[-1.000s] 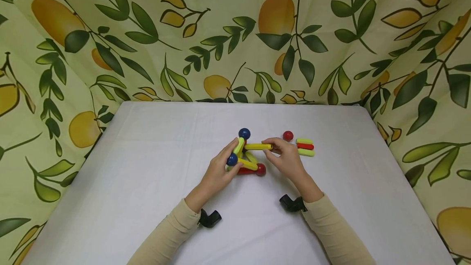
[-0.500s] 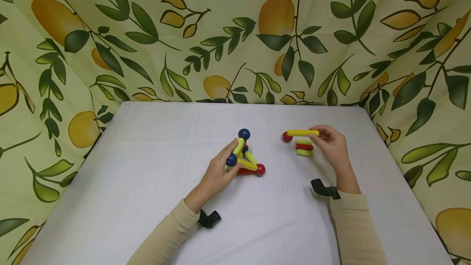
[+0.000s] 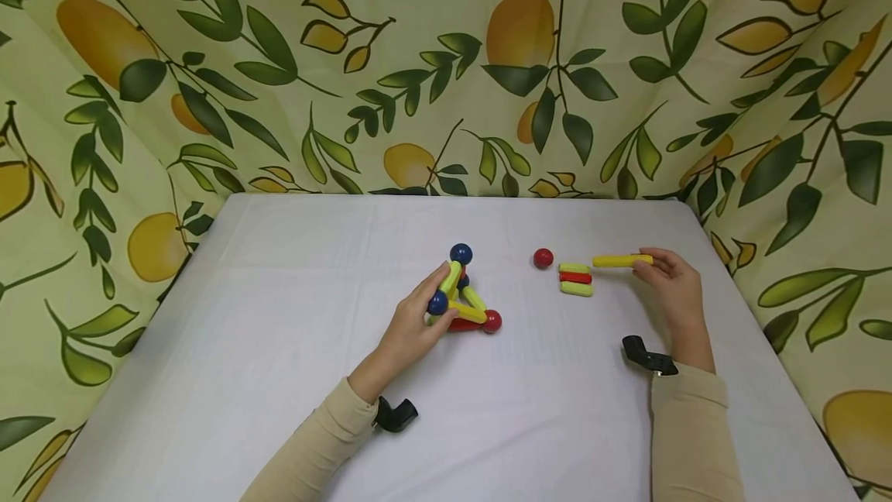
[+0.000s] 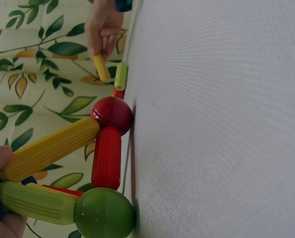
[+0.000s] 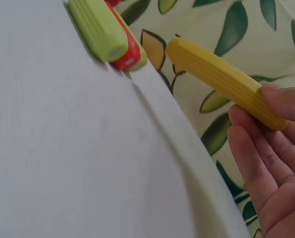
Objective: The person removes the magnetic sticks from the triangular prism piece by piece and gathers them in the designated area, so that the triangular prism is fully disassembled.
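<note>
In the head view my left hand (image 3: 407,328) grips a ball-and-stick toy structure at its near blue ball (image 3: 437,302). Its frame joins yellow, lime and red sticks, with a second blue ball (image 3: 461,254) on top and a red ball (image 3: 492,321) at the right corner. The left wrist view shows a green ball (image 4: 104,214) at a base corner, by the tabletop. Away to the right, my right hand (image 3: 676,289) pinches a yellow stick (image 3: 616,261) by one end between thumb and fingers. That stick (image 5: 221,79) points left, raised over the table.
Left of the held stick, two lime sticks and a red stick (image 3: 575,278) lie side by side. A loose red ball (image 3: 543,258) sits just behind them. White cloth covers the table (image 3: 313,269), and a leaf-and-fruit patterned curtain (image 3: 432,84) hangs around it.
My right hand has carried the yellow stick from beside the structure to the right, past the loose red ball and the stick row. The left hand and structure have stayed in place.
</note>
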The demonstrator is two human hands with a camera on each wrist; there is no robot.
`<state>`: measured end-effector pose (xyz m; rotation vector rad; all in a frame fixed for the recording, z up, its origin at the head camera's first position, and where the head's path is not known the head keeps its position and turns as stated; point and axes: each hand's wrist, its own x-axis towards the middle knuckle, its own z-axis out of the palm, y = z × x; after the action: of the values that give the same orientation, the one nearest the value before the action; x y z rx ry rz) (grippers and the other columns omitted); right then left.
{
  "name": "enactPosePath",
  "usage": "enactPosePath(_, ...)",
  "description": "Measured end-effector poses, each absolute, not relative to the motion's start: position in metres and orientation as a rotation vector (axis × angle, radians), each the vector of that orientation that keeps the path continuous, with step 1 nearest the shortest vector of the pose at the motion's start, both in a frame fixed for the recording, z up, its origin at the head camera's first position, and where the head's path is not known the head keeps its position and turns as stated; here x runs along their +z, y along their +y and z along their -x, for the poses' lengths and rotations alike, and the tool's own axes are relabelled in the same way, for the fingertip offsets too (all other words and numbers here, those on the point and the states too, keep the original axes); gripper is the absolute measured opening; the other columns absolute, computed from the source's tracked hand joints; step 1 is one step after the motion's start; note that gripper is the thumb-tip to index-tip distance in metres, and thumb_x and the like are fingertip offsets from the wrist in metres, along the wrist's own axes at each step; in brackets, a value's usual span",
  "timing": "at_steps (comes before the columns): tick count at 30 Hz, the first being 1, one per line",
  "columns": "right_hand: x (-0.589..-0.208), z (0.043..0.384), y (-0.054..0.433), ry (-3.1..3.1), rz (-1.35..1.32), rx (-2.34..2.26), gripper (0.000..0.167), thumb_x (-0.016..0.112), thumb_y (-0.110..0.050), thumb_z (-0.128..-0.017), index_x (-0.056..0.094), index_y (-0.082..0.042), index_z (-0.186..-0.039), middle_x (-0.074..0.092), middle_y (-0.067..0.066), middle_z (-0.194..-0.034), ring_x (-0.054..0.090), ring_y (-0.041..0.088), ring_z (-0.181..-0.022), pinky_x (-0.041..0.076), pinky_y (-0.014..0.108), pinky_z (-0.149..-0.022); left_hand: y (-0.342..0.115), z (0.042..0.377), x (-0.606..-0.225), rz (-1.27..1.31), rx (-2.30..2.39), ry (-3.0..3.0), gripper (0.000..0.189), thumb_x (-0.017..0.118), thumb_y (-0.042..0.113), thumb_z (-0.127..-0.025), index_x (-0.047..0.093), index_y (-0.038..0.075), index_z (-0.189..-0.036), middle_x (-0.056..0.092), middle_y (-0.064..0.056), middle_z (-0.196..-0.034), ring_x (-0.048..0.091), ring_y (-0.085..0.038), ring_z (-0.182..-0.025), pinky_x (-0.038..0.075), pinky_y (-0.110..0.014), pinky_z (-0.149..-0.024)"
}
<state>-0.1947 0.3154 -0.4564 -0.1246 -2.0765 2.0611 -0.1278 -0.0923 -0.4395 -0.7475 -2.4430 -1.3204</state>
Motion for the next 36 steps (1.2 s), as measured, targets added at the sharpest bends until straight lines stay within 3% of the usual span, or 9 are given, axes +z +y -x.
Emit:
enactPosePath(8, -0.470, 0.194, 0.330, -2.075, 0.408, 2.114, 0.039, 0.072, -0.012, -0.084, 0.056, 0.004, -0.116, 0.068, -0.014, -0.081, 0.064, -0.003, -0.076, 0.051, 0.011, -0.070, -0.092, 0.127, -0.438, 0.736, -1.321, -2.453, 0.065, 0.069, 0.004, -0.085, 0.038, -0.001, -0.142, 0.041, -0.016, -0.147, 0.043, -0.027, -0.133, 0.036, -0.034, -0.106)
enactPosePath(16, -0.478, 0.196, 0.333, -2.104, 0.537, 2.104, 0.056, 0.070, -0.014, -0.085, 0.049, 0.009, -0.131, 0.059, -0.008, -0.092, 0.063, -0.003, -0.076, 0.051, 0.011, -0.071, -0.092, 0.127, -0.438, 0.740, -1.329, -2.446, 0.065, 0.068, 0.003, -0.085, 0.038, -0.002, -0.142, 0.041, -0.020, -0.146, 0.043, -0.028, -0.133, 0.036, -0.035, -0.105)
enactPosePath(20, -0.479, 0.197, 0.333, -2.210, 0.602, 1.998, 0.053, 0.066, -0.016, -0.088, 0.049, 0.004, -0.134, 0.052, -0.009, -0.097, 0.058, -0.003, -0.080, 0.050, 0.008, -0.071, -0.092, 0.127, -0.438, 0.738, -1.336, -2.446, 0.065, 0.068, 0.003, -0.085, 0.038, -0.001, -0.142, 0.041, -0.020, -0.146, 0.043, -0.028, -0.133, 0.036, -0.035, -0.105)
enactPosePath(25, -0.480, 0.197, 0.334, -2.555, 0.584, 1.482, 0.047, 0.059, -0.030, -0.093, 0.055, -0.004, -0.132, 0.053, -0.012, -0.099, 0.045, -0.005, -0.087, 0.043, 0.008, -0.075, -0.092, 0.128, -0.439, 0.740, -1.336, -2.446, 0.066, 0.068, 0.003, -0.085, 0.037, 0.000, -0.142, 0.041, -0.019, -0.146, 0.043, -0.027, -0.133, 0.036, -0.035, -0.105)
enactPosePath(28, -0.481, 0.196, 0.335, -2.657, 0.543, 1.234, 0.045, 0.057, -0.034, -0.094, 0.058, -0.006, -0.129, 0.058, -0.003, -0.103, 0.043, -0.003, -0.085, 0.037, 0.013, -0.074, -0.092, 0.127, -0.438, 0.741, -1.334, -2.445, 0.066, 0.068, 0.003, -0.085, 0.037, 0.000, -0.143, 0.041, -0.018, -0.146, 0.043, -0.027, -0.134, 0.036, -0.035, -0.105)
enactPosePath(32, -0.482, 0.195, 0.335, -2.697, 0.500, 1.157, 0.043, 0.055, -0.031, -0.095, 0.058, -0.006, -0.129, 0.060, 0.011, -0.110, 0.045, 0.003, -0.085, 0.036, 0.017, -0.072, -0.092, 0.127, -0.438, 0.739, -1.338, -2.447, 0.066, 0.068, 0.003, -0.085, 0.037, 0.000, -0.142, 0.041, -0.018, -0.146, 0.042, -0.027, -0.134, 0.036, -0.035, -0.105)
enactPosePath(36, -0.481, 0.195, 0.335, -2.694, 0.499, 1.149, 0.042, 0.055, -0.030, -0.094, 0.058, -0.006, -0.129, 0.062, 0.010, -0.107, 0.046, 0.002, -0.083, 0.036, 0.017, -0.071, -0.092, 0.127, -0.438, 0.741, -1.334, -2.447, 0.065, 0.068, 0.003, -0.085, 0.037, 0.000, -0.142, 0.040, -0.017, -0.147, 0.042, -0.026, -0.134, 0.036, -0.034, -0.106)
